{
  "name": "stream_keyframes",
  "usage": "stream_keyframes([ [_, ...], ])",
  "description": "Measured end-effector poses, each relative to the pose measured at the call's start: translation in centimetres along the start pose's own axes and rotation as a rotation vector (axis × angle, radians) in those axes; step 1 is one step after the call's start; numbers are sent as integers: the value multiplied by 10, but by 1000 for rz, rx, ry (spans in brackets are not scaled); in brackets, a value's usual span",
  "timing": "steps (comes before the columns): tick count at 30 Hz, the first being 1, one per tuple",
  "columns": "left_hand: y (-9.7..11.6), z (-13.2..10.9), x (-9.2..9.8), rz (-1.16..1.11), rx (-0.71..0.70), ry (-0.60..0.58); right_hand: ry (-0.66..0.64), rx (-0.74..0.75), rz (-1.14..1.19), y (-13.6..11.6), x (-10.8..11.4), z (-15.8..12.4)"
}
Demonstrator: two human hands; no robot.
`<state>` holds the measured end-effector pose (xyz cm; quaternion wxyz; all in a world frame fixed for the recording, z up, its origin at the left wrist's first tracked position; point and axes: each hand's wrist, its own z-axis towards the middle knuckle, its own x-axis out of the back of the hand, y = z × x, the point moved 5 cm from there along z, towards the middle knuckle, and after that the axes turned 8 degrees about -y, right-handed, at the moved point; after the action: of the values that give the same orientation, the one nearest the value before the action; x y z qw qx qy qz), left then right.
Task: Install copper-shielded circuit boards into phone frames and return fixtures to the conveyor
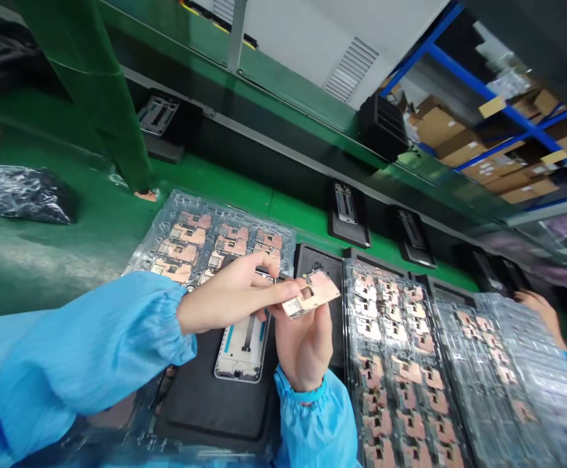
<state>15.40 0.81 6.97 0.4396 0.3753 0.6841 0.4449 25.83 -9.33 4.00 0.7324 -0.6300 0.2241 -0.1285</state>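
Observation:
A phone circuit board (pixel 323 289), copper-coloured with a pale metal part at one end, is held up between my hands. My left hand (pixel 239 292) reaches in from the left and pinches the board's near-left side with thumb and fingers. From below, my right hand (pixel 303 348) grips the same board, its thumb at the lower edge and its other fingers mostly hidden behind. Under my hands a silver phone frame (pixel 238 357) lies on a black foam tray (pixel 200 406). My left forearm and hand cover part of the frame's upper end.
Clear plastic trays of circuit boards lie behind (pixel 220 208) and to the right (pixel 354 344). More phone frames (pixel 346 203) sit on black pads along the dark conveyor. A green post (pixel 103 91) rises at the left. Another person's hand (pixel 540 312) is at the far right.

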Motion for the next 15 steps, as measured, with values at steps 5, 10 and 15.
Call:
stream_keyframes([
  [5,-21,-16,14,1228,-293,221,70,38,106,-5,24,12],
  [10,-44,-20,7,1520,-370,195,80,8,83,-1,33,17],
  [15,-40,-38,-4,1397,-541,92,146,132,12,0,37,14],
])
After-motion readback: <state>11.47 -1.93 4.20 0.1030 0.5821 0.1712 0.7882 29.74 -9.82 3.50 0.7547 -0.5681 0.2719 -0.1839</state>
